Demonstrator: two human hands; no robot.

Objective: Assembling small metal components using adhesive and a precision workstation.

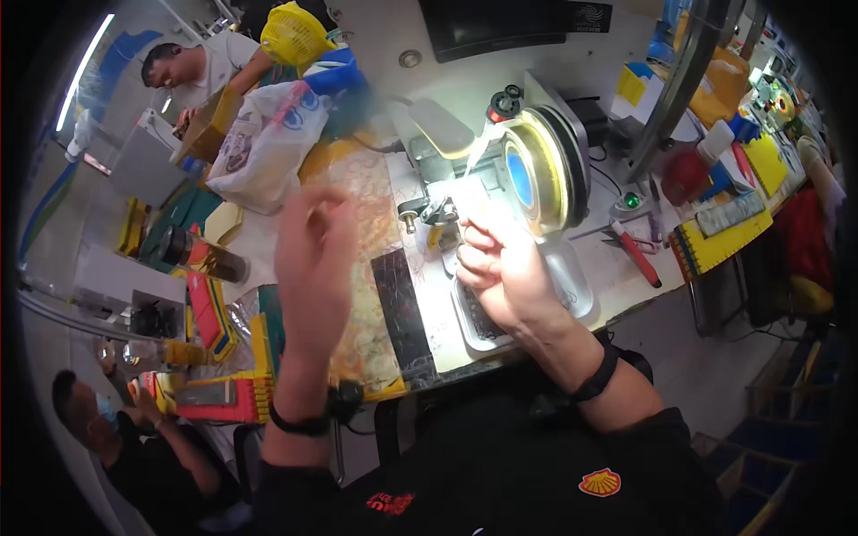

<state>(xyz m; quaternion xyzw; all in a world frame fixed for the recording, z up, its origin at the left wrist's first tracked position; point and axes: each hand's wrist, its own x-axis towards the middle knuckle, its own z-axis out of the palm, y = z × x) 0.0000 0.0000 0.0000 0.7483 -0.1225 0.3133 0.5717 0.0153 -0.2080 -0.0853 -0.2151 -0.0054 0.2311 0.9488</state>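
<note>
My right hand (505, 268) is closed in a pinch under bright light, close to a small metal fixture (438, 210). Glare hides whatever sits between its fingertips. Below this hand lies a white tray (475, 339) with dark contents, partly covered by my hand and wrist. Just beyond stands a machine with a round yellow-rimmed reel or wheel (523, 174) that has a blue centre. My left hand (315, 250) is raised over the stained left part of the worktop, apart from the fixture. Motion smears its fingers.
A grey lamp head (440, 127) hangs over the fixture. Red-handled pliers (639, 259) lie to the right, near a yellow rack (724, 246). Leftward are a white plastic bag (268, 147), a dark-lidded jar (206, 253) and yellow-red blocks (210, 313). Two other people sit at left.
</note>
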